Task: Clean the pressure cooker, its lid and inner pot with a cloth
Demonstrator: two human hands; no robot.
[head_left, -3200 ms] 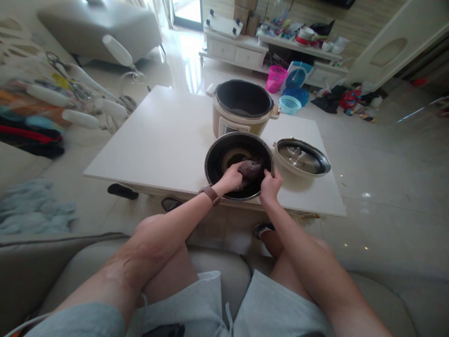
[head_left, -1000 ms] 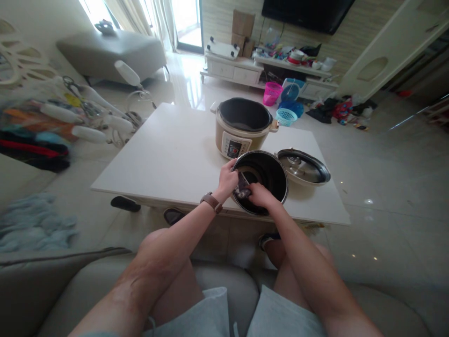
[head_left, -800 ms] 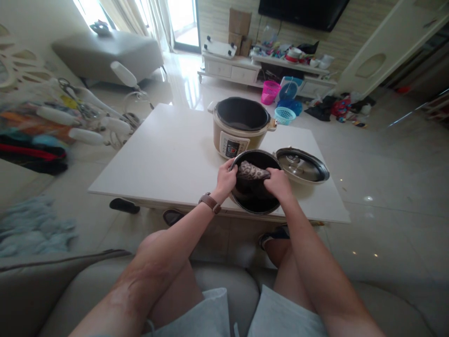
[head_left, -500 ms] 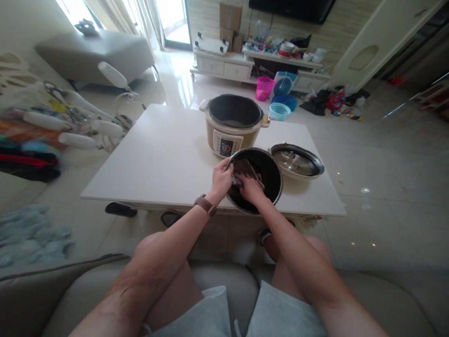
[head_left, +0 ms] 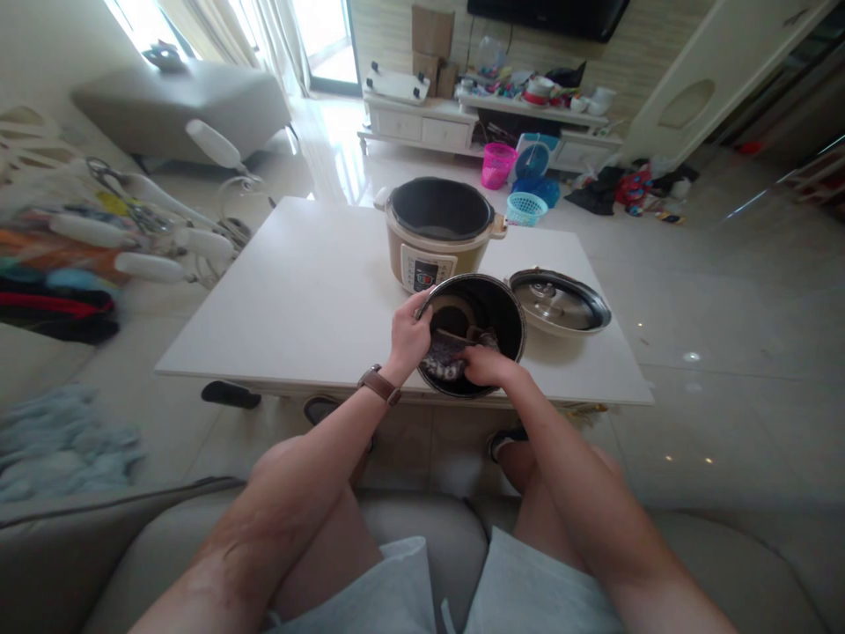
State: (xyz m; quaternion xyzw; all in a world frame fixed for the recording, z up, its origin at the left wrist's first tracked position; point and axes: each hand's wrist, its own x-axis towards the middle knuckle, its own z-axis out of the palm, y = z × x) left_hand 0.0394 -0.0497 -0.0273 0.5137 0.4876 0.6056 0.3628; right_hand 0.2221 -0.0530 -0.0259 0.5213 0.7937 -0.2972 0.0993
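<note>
A dark inner pot (head_left: 507,310) is tilted toward me at the table's near edge. My left hand (head_left: 410,335) is closed on the left side of its rim. Inside the pot, my right hand (head_left: 489,364) presses a dark grey patterned cloth (head_left: 444,354) against the near wall, its fingers partly hidden in the folds. Just behind stands an electric pressure cooker (head_left: 401,254), uncovered, with a control panel facing me. Its lid (head_left: 569,306) lies upside down to the right of the pot.
The white table (head_left: 277,299) extends left of the pot. Beyond it on the floor are a pink basket (head_left: 498,165) and a light blue basket (head_left: 526,210). A cluttered TV cabinet (head_left: 415,128) stands along the wall. White-padded equipment (head_left: 151,266) is at the left.
My right hand has swept the cloth down along the inner wall toward the near side, baring the pot's bottom. The pot has shifted slightly left, with my left hand still on its rim.
</note>
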